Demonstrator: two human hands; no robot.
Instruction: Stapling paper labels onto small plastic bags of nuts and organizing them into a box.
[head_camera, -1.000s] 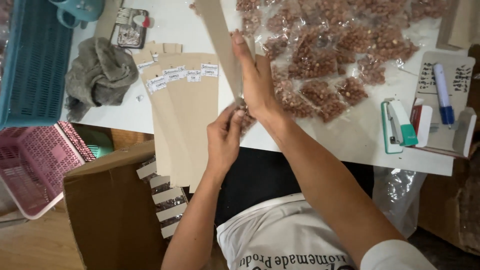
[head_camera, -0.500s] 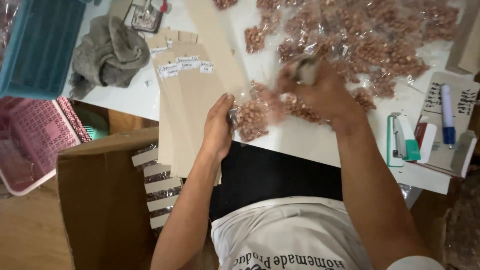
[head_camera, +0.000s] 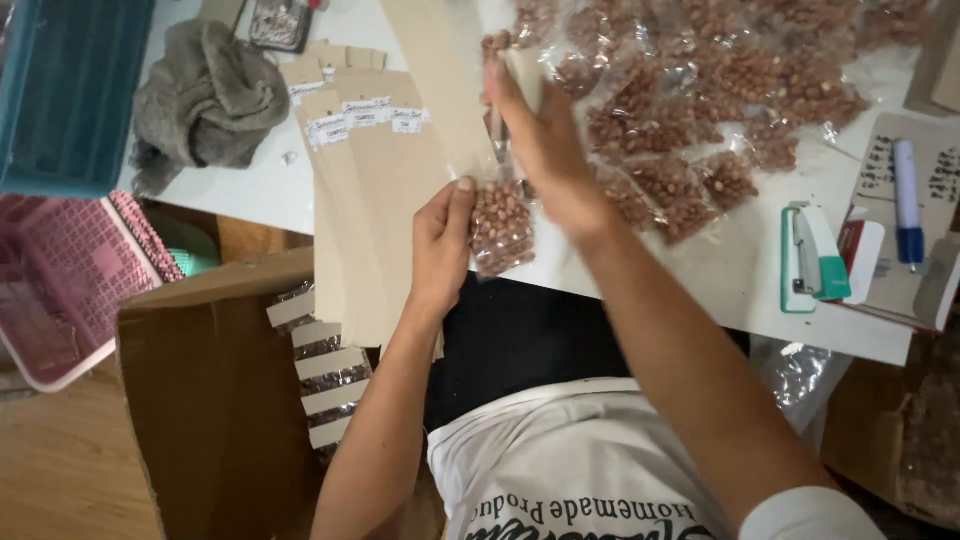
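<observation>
Head view: a small clear bag of peanuts (head_camera: 500, 225) is pinched at its side by the left hand (head_camera: 440, 245), while its top is gripped by the right hand (head_camera: 545, 150). Nuts could be spilled if either grip loosens. Beyond the right hand more peanut bags (head_camera: 720, 90) are heaped; tan card strips (head_camera: 370, 180) crowd the left hand.

Small clear plastic bag of brown peanuts (head_camera: 500, 225) — full, hanging roughly upright over the near table edge, just right of the tan card strips. Top edge pinched from the left side by left hand (head_camera: 440, 245), thumb up against it. Folded tan card header (head_camera: 522, 75) above the bag, gripped by right hand (head_camera: 545, 150) — tilted, partly hidden behind fingers.
</observation>
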